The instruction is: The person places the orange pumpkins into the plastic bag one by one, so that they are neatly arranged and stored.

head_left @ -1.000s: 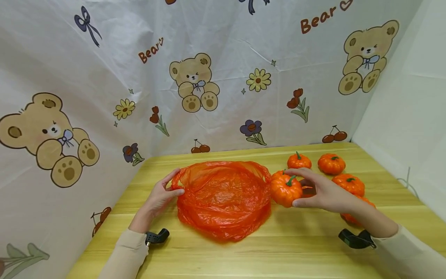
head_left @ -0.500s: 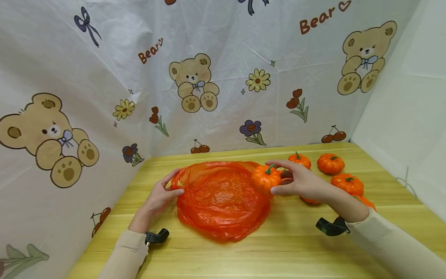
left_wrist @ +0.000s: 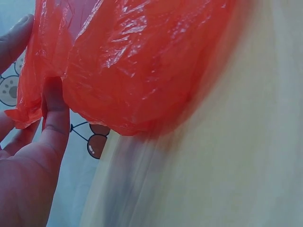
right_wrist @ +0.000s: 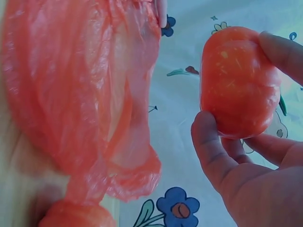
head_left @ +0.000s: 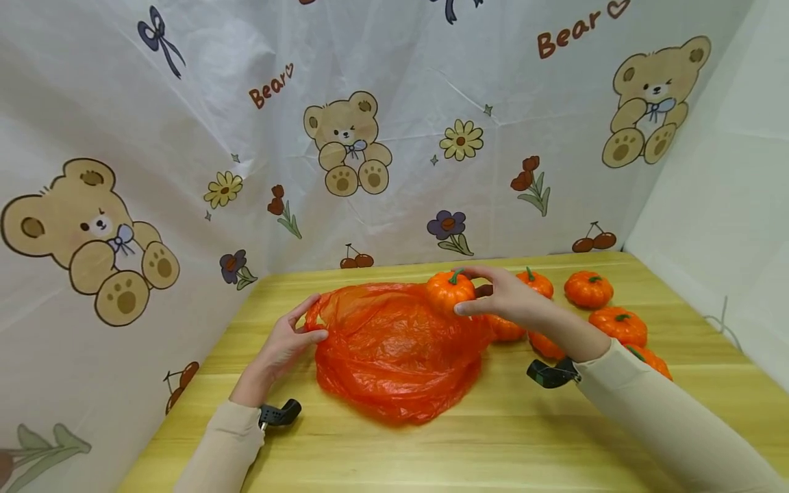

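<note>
An orange plastic bag (head_left: 394,363) lies spread on the table, its mouth facing up. My left hand (head_left: 283,349) holds the bag's left handle, with the plastic between thumb and fingers; in the left wrist view a finger (left_wrist: 56,113) reaches through the handle loop. With thumb and fingertips, my right hand (head_left: 511,298) grips a small orange pumpkin (head_left: 448,294) with a green stem, raised over the bag's right rear rim. The right wrist view shows the pumpkin's smooth side (right_wrist: 241,80) beside the hanging bag plastic (right_wrist: 71,85).
Several more pumpkins (head_left: 588,289) sit on the wooden table (head_left: 370,452) to the right, one (head_left: 507,329) close against the bag's right side. A white cloth (head_left: 407,82) printed with bears hangs behind. A white wall (head_left: 715,226) stands at the right.
My right hand has carried the pumpkin left and back, from beside the bag's right edge to over its rear rim. My left hand keeps its place on the handle.
</note>
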Demonstrator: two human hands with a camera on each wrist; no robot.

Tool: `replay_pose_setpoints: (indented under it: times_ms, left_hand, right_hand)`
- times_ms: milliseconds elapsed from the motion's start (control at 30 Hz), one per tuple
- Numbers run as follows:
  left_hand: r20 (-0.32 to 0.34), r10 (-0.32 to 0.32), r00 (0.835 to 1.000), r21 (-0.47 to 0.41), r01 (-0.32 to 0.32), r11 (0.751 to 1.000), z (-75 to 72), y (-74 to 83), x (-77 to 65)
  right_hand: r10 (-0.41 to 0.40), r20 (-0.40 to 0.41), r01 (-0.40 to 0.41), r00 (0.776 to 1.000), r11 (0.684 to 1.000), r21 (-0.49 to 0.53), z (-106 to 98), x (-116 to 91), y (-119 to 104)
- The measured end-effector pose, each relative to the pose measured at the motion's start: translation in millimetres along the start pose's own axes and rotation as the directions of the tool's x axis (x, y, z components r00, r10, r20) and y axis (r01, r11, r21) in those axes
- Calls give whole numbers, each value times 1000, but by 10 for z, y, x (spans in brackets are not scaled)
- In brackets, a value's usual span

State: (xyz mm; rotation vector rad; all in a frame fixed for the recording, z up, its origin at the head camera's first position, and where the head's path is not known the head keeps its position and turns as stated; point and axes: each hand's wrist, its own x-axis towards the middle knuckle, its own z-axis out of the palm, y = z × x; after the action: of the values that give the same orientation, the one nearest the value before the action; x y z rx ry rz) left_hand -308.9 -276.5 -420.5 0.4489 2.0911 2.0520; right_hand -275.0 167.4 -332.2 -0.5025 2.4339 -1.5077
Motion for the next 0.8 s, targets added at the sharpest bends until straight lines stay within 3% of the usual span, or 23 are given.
replay_pose_setpoints:
  times_ms: [433, 800]
  left_hand:
    - [20, 16, 1000, -8, -16, 1000, 21, 33, 87]
    - [16, 12, 1000, -7, -12, 1000, 12, -19, 47]
  right_hand:
    - [8, -3, -8, 1000, 999, -50, 159, 404, -140]
    - [-64, 47, 63, 997, 998, 19, 332, 704, -220]
